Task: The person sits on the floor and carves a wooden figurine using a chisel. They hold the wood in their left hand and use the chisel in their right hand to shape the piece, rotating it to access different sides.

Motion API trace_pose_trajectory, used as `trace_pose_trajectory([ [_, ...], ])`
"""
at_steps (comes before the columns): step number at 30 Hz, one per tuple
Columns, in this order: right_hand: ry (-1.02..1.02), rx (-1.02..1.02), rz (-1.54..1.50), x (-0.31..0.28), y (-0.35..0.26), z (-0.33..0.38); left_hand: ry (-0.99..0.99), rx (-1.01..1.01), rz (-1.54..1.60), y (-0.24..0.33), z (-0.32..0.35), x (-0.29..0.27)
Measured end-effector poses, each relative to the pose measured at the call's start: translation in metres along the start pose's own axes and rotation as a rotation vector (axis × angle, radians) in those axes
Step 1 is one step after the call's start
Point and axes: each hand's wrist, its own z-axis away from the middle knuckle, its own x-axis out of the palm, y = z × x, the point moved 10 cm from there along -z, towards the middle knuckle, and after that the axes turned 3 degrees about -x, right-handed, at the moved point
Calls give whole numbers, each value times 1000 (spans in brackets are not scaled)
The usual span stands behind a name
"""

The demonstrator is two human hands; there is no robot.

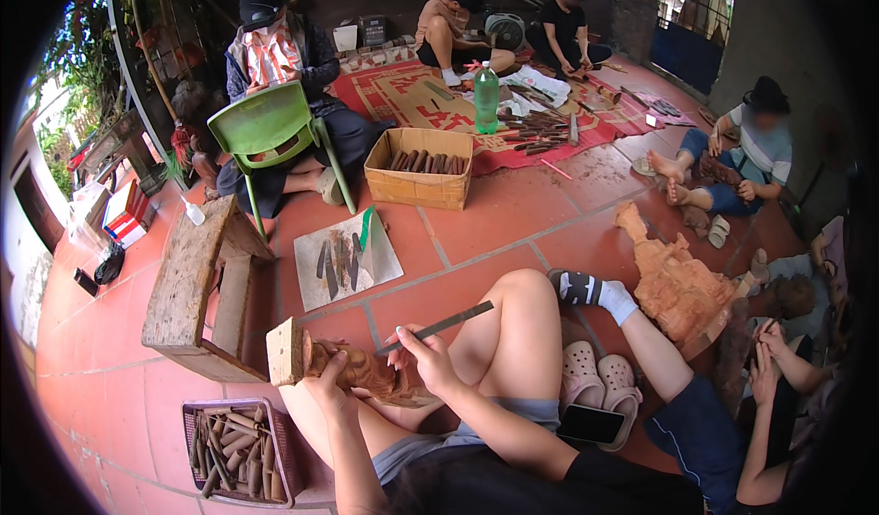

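My left hand [330, 383] is closed round a brown wood carving [366, 370] with a pale square base [285, 354]. The carving lies tilted across my lap, its base end to the left. In my right hand [428, 361] is a thin, flat dark file [455, 319], gripped near one end, with the free end pointing up and to the right. That hand is right beside the carving; whether the file touches it I cannot tell. Left of my lap, a purple plastic basket [194, 455] holds several brown cylindrical pieces, like tool handles.
A rough wooden bench [183, 281] stands at the left. Ahead, a pale sheet [307, 286] bears dark strips, near a cardboard box [412, 187] and green chair [265, 121]. Pink clogs [582, 368], a phone [591, 423] and a large carving [682, 286] are rightward. Several people sit around.
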Motion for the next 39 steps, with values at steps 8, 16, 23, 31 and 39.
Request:
trace_pose_trajectory([
  [8, -29, 8, 20, -2, 3, -1, -10, 31, -2, 1, 0, 0],
  [16, -101, 18, -41, 15, -10, 0, 4, 17, -12, -1, 2, -3],
  [23, 93, -2, 125, -34, 21, -9, 19, 26, 10, -5, 0, -3],
  [31, 36, 6, 202, -13, -15, -6, 33, -6, 31, -14, -12, -32],
  [39, -330, -96, 53, 42, -52, 4, -108, -82, 281, -32, -23, -69],
])
